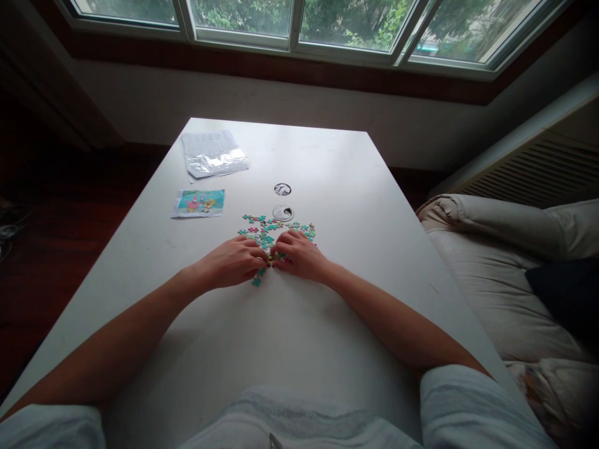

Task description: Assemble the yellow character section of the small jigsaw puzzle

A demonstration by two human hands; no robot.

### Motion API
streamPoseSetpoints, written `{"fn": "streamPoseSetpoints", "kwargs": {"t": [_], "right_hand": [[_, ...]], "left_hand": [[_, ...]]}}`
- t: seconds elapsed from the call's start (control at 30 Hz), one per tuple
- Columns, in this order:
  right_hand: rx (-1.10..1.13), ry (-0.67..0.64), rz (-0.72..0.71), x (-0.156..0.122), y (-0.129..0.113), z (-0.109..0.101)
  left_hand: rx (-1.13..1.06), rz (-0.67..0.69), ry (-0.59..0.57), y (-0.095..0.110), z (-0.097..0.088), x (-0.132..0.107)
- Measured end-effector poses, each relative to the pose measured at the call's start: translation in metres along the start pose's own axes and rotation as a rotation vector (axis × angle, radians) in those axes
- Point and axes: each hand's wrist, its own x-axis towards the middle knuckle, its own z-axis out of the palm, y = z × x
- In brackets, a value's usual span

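Note:
Small jigsaw puzzle pieces (266, 240), mostly teal with some yellow and pink, lie spread in the middle of the white table. My left hand (236, 260) reaches in from the left, fingers bent and pinched at the near edge of the pieces. Opposite it, my right hand (300, 254) is curled with its fingertips on the same spot. Between the two sets of fingertips shows a small yellowish puzzle piece (270, 262). Both hands hide part of the pile. A few teal pieces (256, 281) trail off below my left fingers.
A picture card (201, 203) with cartoon figures lies left of the pieces. Behind it are papers with a clear plastic bag (216, 154). Beyond the pieces sit a round tin (283, 212) and a round lid-like disc (282, 189). A beige sofa (486, 274) stands right of the table (365, 181).

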Motion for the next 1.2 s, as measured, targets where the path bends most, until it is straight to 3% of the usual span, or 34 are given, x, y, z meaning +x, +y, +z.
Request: {"fn": "streamPoseSetpoints", "kwargs": {"t": [0.23,0.63,0.77,0.93,1.03,1.2], "right_hand": [[0.0,-0.002,-0.006,0.0,0.002,0.0],[-0.012,0.057,0.039,0.0,0.011,-0.005],[0.007,0.08,0.078,0.0,0.016,-0.01],[0.009,0.064,0.121,0.0,0.019,-0.021],[-0.022,0.048,0.16,-0.001,0.021,-0.029],[-0.053,0.046,0.167,-0.006,0.015,-0.032]], "left_hand": [[0.03,-0.009,-0.005,0.008,-0.002,-0.001],[0.169,-0.164,-0.03,0.049,0.008,0.0],[0.054,-0.169,0.008,0.035,0.002,-0.004],[0.068,-0.329,0.087,0.002,-0.011,-0.018],[0.091,-0.352,0.098,0.001,-0.001,-0.026],[0.13,-0.437,0.242,0.019,0.036,-0.025]]}}
